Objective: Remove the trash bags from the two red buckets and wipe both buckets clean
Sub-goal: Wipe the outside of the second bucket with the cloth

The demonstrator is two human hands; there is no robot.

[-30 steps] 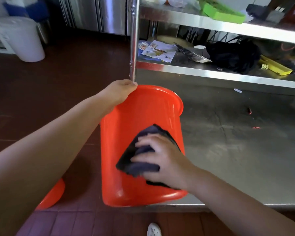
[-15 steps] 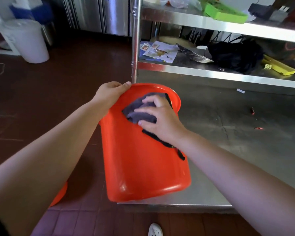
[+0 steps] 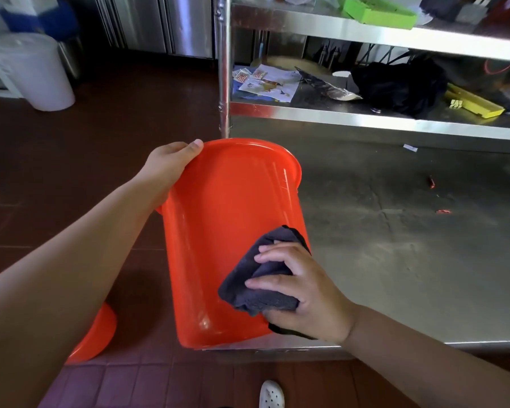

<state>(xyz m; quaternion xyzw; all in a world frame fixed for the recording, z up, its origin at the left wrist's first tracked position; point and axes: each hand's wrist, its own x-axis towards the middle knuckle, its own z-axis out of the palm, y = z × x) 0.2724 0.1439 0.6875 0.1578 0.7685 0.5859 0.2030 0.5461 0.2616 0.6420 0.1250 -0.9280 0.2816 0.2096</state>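
At the far left a white bin (image 3: 39,75) stands on the dark red tiled floor (image 3: 106,136), well apart from the work. Lower down, the edge of a second red bucket (image 3: 96,337) shows on the floor, mostly hidden behind the person's left forearm.

The left hand (image 3: 167,169) grips the rim of the red bucket (image 3: 218,245) at its upper left, thumb lying along the top of the rim and the fingers curled out of sight behind it. This bucket lies tilted, its mouth turned away from the camera and its base toward it, resting on the near left corner of a steel table (image 3: 409,260). No bag is visible on it.

Against the bucket's lower right side the right hand (image 3: 304,293) presses a dark grey cloth (image 3: 256,281), fingers curled over the bunched fabric and thumb tucked beneath it, so the cloth is held between hand and bucket wall.

Below, the toe of a white shoe (image 3: 271,397) shows on the tiles.

Behind the bucket a steel post (image 3: 224,69) rises to two shelves. The lower shelf (image 3: 365,119) carries papers (image 3: 265,82), a black bag (image 3: 401,83) and a yellow tray (image 3: 474,104); a green tray (image 3: 377,11) lies on the upper one. Small red scraps (image 3: 442,211) lie on the table to the right.
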